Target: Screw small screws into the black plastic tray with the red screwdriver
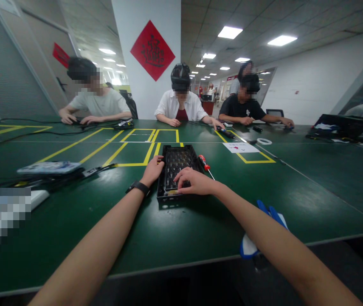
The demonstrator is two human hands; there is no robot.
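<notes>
A black open-topped plastic case (161,187) lies lengthwise on the green table in front of me, its inside lined with rows of dark rounded shapes. My left hand (153,170), with a dark band on its wrist, grips the case's left wall. Over the near right part of the case is my right hand (194,181), fingers bent down into it. Whatever lies under those fingertips is too small to make out. Close to the near rim, a small yellowish patch (172,192) shows inside the case. A red-handled screwdriver (204,163) rests along its right side.
Blue-and-white gloves (249,246) lie by the table's front edge, under my right forearm. Cables and a light-blue flat item (49,167) are at left. Yellow tape (127,165) marks the table. A paper sheet (240,147) and tape roll (264,141) lie beyond; several people sit opposite.
</notes>
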